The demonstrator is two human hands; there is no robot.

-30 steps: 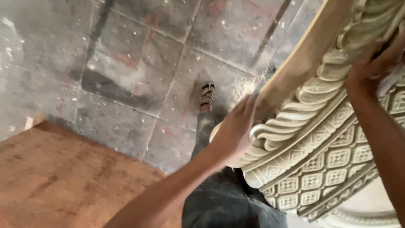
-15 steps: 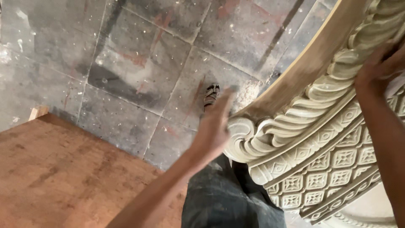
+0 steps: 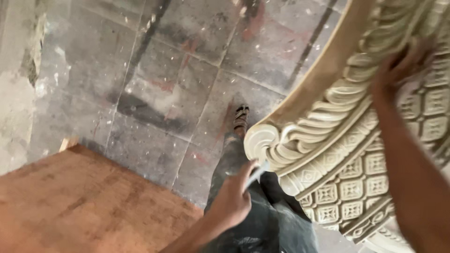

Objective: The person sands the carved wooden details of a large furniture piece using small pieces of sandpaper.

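A large cream carved moulding (image 3: 347, 154) with scrolls and a grid of small squares fills the right side, tilted and curving up to the top right. My right hand (image 3: 403, 63) rests flat on its carved upper part. My left hand (image 3: 234, 199) hangs just below the scrolled end of the moulding, apart from it, fingers curled around a thin pale flat piece (image 3: 258, 174). My dark trouser leg and sandalled foot (image 3: 241, 118) show beneath.
A brown wooden board (image 3: 79, 206) lies at the lower left. The floor (image 3: 178, 70) is dusty grey tile with dark joints and red and white marks. A rough pale wall edge (image 3: 18, 84) runs down the far left.
My left hand has come off the scrolled end of the moulding and dropped lower, now holding a thin pale piece. The right hand has stayed on the carving.
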